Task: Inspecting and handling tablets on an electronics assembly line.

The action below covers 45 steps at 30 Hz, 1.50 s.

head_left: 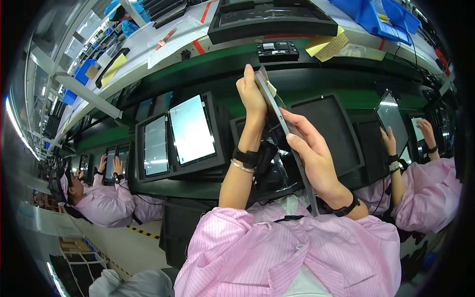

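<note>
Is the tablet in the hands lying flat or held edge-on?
Edge-on: the tablet shows as a thin dark sliver between left hand and right hand, lifted above the fixtures.

A long workbench (232, 59) with a green front edge curves across the upper part of the view. On its pale top, near the middle, sits a large black tray (272, 20), and just in front of it, at the green edge, a small black box-shaped device (278, 51). Right of that lie yellow paper sheets (326, 45). Toward the bench's right end stand blue bins (376, 15). Left of the tray lies a white printed sheet (175, 39) with a red pen (166, 38) on it, and further along that side a yellow pad (115, 67). Red tape strips mark the top's surface
</note>
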{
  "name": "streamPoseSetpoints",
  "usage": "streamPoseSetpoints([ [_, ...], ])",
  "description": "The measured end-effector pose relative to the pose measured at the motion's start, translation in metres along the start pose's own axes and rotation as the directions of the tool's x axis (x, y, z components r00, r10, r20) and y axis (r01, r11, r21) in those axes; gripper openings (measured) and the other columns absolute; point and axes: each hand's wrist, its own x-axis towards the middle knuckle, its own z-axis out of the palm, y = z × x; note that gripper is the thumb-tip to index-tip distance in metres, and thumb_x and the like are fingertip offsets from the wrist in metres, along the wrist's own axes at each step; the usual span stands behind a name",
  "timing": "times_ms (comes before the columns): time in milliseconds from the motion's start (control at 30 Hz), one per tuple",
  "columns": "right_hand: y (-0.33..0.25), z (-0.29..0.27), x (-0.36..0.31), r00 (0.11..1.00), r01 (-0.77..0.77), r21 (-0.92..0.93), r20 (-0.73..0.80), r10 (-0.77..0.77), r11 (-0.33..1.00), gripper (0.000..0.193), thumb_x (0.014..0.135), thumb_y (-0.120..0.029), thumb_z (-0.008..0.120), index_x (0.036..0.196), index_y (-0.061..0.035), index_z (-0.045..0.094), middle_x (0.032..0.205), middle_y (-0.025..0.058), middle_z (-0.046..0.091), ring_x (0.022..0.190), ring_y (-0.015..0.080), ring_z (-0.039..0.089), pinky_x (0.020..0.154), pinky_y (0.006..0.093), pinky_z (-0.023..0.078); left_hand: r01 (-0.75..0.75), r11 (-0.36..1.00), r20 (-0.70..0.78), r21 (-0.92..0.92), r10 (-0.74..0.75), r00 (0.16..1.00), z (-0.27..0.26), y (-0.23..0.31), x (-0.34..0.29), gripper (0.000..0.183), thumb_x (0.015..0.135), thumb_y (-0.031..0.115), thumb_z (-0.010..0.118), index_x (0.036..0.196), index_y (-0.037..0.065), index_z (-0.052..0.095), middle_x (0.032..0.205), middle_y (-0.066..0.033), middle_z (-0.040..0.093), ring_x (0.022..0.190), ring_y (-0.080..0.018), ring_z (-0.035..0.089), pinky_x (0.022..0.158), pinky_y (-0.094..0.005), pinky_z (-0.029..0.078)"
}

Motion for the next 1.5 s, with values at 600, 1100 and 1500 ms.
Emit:
streamPoseSetpoints([
  [600, 0.003, 0.002, 0.018, 0.953, -0.143, 0.183, -0.238, 0.185, 0.973, 0.021, 0.092, -0.014, 0.045, 0.106, -0.0015, 0.054, 0.089, -0.002, 0.057, 0.076, 0.0009, 0.052, 0.068, 0.0168, 0.042, -0.029, 0.991, 0.037, 0.134, 0.024, 0.999, -0.026, -0.03, 0.016, 0.051, 0.093, 0.031, 0.038, 0.05, 0.004, 0.045, 0.049, 0.0018, 0.045, 0.046, -0.0038, 0.035, 0.043, -0.0238, 0.026],
  [1100, -0.015, -0.004, -0.016, 0.996, 0.077, -0.115, 0.045, -0.072, 0.99, 0.059, 0.084, -0.031, 0.054, 0.126, 0.0069, 0.04, 0.129, 0.0164, 0.044, 0.119, 0.0218, 0.042, 0.101, 0.0319, 0.029, -0.046, 0.994, -0.098, -0.099, 0.036, 0.995, -0.042, -0.016, 0.021, 0.05, 0.094, 0.029, 0.031, 0.049, 0.011, 0.035, 0.041, -0.0013, 0.031, 0.033, -0.0109, 0.031, 0.031, -0.0227, 0.023],
  [1500, -0.021, -0.026, -0.062, 0.853, 0.48, -0.773, 0.3, -0.428, 0.415, 0.032, 0.07, -0.005, 0.063, 0.099, 0.0087, 0.06, 0.095, 0.0194, 0.063, 0.083, 0.0315, 0.062, 0.075, 0.0337, 0.049, -0.19, 0.958, -0.034, -0.213, 0.187, 0.982, -0.09, -0.013, 0.021, 0.046, 0.093, 0.028, 0.033, 0.049, 0.012, 0.034, 0.042, 0.0, 0.032, 0.034, -0.0082, 0.026, 0.034, -0.0189, 0.025],
])
